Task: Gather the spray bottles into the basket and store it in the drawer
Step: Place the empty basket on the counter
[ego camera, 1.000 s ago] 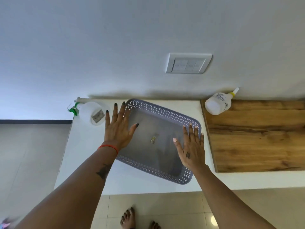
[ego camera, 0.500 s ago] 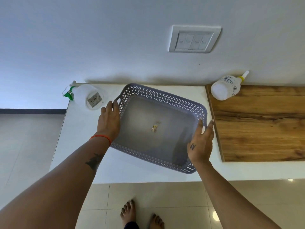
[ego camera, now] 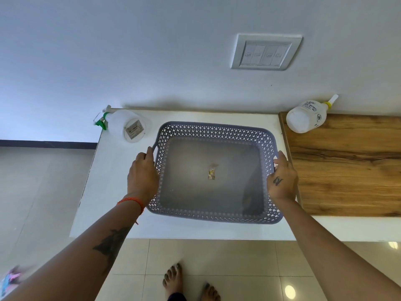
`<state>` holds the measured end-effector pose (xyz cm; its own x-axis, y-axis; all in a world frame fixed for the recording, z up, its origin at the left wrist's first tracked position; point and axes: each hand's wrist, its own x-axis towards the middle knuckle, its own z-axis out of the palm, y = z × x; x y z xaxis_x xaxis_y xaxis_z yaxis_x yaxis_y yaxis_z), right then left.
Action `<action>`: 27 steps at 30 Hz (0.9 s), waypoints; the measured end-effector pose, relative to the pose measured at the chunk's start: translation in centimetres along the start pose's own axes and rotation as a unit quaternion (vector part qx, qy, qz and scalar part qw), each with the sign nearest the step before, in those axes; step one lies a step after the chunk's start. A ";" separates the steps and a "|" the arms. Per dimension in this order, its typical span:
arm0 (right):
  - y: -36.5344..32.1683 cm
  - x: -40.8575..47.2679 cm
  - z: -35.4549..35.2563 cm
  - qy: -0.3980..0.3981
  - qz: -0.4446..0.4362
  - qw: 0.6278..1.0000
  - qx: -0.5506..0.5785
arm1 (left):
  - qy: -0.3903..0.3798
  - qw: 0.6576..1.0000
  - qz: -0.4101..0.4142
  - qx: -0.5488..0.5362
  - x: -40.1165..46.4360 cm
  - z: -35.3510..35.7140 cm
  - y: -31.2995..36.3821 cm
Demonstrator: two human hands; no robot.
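A grey perforated basket (ego camera: 214, 130) sits squarely on the white counter (ego camera: 115, 185). My left hand (ego camera: 142, 172) grips its left handle and my right hand (ego camera: 282, 178) grips its right handle. Inside lies only a small scrap (ego camera: 212, 173). A clear spray bottle with a green trigger (ego camera: 128, 124) lies at the counter's back left, just beyond the basket's corner. A second white bottle with a yellow-collared nozzle (ego camera: 306, 117) lies on its side at the back of the wooden surface (ego camera: 347, 170), to the basket's right.
A wall with a switch plate (ego camera: 265, 53) rises right behind the counter. The wooden surface abuts the basket's right side. The counter's front edge drops to a tiled floor, where my bare feet (ego camera: 173, 279) stand.
Both hands went from lying flat over the basket to gripping its side handles. The basket turned from a skewed angle to square with the counter.
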<state>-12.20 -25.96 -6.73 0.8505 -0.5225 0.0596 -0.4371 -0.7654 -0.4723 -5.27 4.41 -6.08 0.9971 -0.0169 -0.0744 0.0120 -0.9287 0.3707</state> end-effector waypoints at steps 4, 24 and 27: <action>-0.1 0.6 0.2 0.000 -0.022 1.000 0.017 | 0.014 1.000 -0.004 -0.013 -0.9 0.1 -0.7; 0.1 -0.5 1.3 0.035 -0.031 0.999 0.003 | 0.033 0.999 0.015 -0.036 -1.9 0.8 -2.1; -0.7 -0.3 1.6 0.080 -0.016 0.997 -0.019 | 0.052 0.997 -0.021 -0.052 -1.7 0.3 -2.6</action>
<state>-11.69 -24.66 -7.79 0.8087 -0.5476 0.2147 -0.4231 -0.7952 -0.4344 -6.98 6.77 -7.23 0.9979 0.0647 0.0034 0.0557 -0.8839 0.4644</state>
